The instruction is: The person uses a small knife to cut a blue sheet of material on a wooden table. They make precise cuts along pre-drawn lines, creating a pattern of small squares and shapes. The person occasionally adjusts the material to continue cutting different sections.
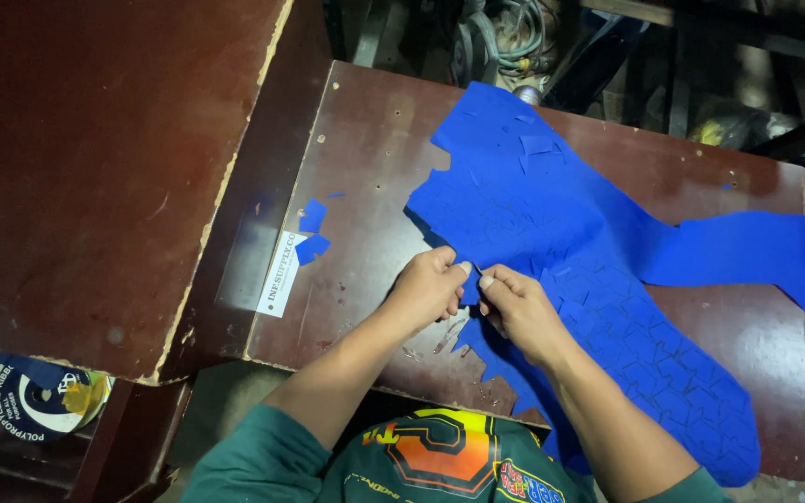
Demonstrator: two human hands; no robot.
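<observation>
A scuffed dark red-brown table [365, 168] is set beside a second chipped board [95, 168]; coiled hoses [505, 37] and dark metal frames [682, 56] are seen behind, dimly lit

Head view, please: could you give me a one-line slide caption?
Left hand and right hand pinch the edge of a die-cut blue foam sheet on a dark brown table.

blue sheet [598, 251] cut off right, fingertips hidden
</observation>
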